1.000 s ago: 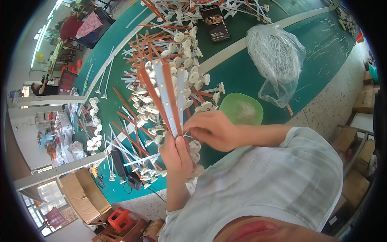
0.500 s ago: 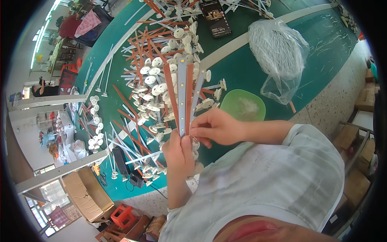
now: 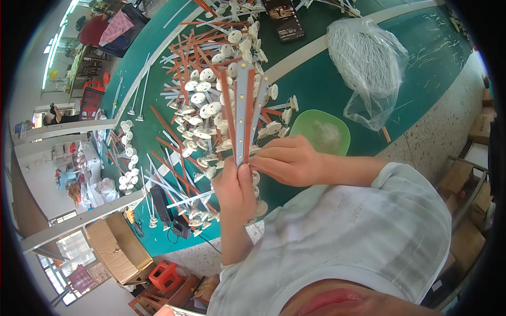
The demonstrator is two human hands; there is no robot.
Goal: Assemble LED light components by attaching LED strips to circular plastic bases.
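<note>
My left hand (image 3: 234, 192) is closed round the lower ends of a bundle of LED strips (image 3: 241, 113), which stand upright and fan slightly apart. The front strip is grey with small yellow LEDs; orange-brown strips flank it. My right hand (image 3: 289, 160) has its fingers pressed together against the right side of the bundle, just above the left thumb. What its fingertips pinch is hidden. Behind the strips lies a large heap of white round discs (image 3: 198, 98) joined to more orange and grey strips.
A green bowl (image 3: 340, 148) with thin pale bits stands right of my hands. Beyond it are a clear plastic bag (image 3: 369, 63) of thin white wires and a phone (image 3: 284, 21). A black power adapter (image 3: 159, 204) and a cardboard box (image 3: 113, 250) are at the left.
Both hands have risen slightly with the bundle. My right fingers, earlier curled with the lower ones apart, are now drawn together against the strips.
</note>
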